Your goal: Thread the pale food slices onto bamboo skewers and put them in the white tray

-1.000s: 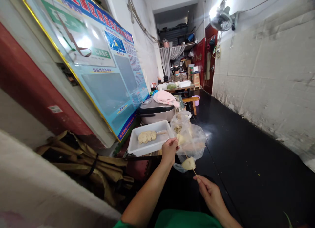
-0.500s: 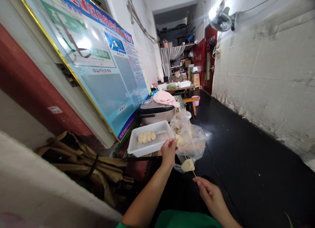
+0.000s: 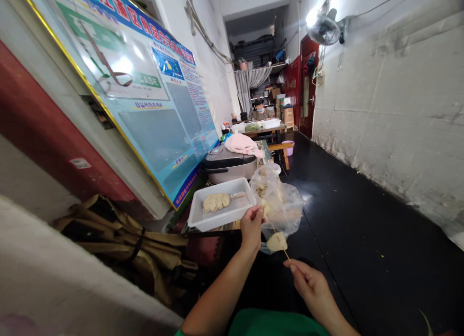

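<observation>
My right hand pinches the lower end of a thin wooden skewer. A pale flat slice of food is threaded on the skewer above that hand. My left hand is closed on a second pale slice by the skewer's upper end; whether the tip has gone through it I cannot tell. Left of my hands, a white plastic tray holds skewers loaded with similar slices. Just beyond my hands, a clear plastic bag contains more slices.
Behind the tray stands a large lidded cooker with a pink cloth on top. Further back, a person sits at a table holding another white tray. A blue notice board leans along the left wall; a bench juts out beyond.
My left hand and its slice have shifted slightly right and down, toward the right hand. The right hand stays nearly in place on the skewer.
</observation>
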Action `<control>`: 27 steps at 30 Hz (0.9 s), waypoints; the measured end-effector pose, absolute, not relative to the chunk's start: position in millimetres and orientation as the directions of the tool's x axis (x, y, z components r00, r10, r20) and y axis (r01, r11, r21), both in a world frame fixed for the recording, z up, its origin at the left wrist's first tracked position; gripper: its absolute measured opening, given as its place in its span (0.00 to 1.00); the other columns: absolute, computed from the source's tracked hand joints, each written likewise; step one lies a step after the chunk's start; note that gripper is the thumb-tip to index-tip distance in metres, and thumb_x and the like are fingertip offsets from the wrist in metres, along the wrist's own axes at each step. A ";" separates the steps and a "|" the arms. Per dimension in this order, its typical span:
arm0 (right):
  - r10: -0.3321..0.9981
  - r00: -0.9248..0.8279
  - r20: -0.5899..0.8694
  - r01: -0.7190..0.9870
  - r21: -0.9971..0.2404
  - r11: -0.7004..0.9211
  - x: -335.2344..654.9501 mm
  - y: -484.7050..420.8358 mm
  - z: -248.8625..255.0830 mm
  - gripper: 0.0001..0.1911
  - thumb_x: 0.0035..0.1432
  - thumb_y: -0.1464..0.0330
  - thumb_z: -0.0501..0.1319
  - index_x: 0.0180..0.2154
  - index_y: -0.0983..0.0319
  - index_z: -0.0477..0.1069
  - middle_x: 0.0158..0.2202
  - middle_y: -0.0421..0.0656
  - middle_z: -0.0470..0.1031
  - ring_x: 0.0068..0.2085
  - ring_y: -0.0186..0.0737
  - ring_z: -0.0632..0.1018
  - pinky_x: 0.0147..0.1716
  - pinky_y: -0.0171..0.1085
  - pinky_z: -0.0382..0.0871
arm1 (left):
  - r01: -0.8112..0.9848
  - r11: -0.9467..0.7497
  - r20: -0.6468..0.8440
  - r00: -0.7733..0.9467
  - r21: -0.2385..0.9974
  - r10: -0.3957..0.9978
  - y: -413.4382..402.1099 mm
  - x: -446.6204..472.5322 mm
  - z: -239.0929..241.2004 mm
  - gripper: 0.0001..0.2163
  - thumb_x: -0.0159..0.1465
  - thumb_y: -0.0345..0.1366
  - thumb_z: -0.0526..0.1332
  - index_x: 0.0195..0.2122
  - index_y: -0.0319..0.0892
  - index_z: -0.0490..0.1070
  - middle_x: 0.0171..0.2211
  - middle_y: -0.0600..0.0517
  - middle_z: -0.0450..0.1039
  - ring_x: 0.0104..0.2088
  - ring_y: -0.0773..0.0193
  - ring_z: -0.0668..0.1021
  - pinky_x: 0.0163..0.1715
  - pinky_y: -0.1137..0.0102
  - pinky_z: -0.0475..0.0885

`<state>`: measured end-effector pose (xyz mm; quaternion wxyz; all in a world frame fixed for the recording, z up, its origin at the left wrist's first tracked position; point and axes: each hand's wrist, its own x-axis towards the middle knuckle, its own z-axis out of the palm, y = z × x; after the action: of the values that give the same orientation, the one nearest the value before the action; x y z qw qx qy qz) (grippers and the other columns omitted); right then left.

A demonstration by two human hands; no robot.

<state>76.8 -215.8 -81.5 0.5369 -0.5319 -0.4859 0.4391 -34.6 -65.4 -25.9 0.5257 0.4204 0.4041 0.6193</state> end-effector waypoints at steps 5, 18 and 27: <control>0.989 0.125 0.080 -0.009 -0.997 0.082 72.0 -215.8 -87.0 0.27 0.58 0.50 0.53 0.41 0.67 0.72 0.18 0.31 0.45 0.19 0.30 0.50 0.17 0.32 0.41 | -0.599 0.067 -0.032 0.069 0.798 0.997 -67.6 -37.9 -13.4 0.14 0.56 0.44 0.63 0.37 0.39 0.71 0.38 0.48 0.75 0.39 0.63 0.77 0.38 0.71 0.71; 0.951 0.231 0.207 0.163 -0.972 0.172 65.5 -211.2 -91.8 0.22 0.58 0.53 0.55 0.36 0.63 0.78 0.14 0.36 0.60 0.15 0.31 0.61 0.13 0.29 0.54 | -0.681 0.197 -0.103 0.177 0.705 0.979 -73.1 -38.7 -9.9 0.06 0.59 0.29 0.61 0.37 0.33 0.71 0.38 0.42 0.76 0.39 0.60 0.79 0.42 0.66 0.73; 0.904 0.270 0.332 0.307 -0.919 0.246 64.6 -206.9 -80.1 0.20 0.59 0.55 0.54 0.34 0.60 0.80 0.17 0.42 0.73 0.24 0.42 0.77 0.23 0.33 0.72 | -0.590 0.174 -0.096 0.161 0.788 0.982 -81.1 -29.9 -18.5 0.09 0.56 0.34 0.64 0.36 0.35 0.71 0.36 0.43 0.77 0.36 0.61 0.79 0.41 0.66 0.72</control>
<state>64.6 -206.9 -80.1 0.5709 -0.5558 -0.5448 0.2614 -29.9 -81.1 -18.5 0.6968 0.3078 0.3184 0.5642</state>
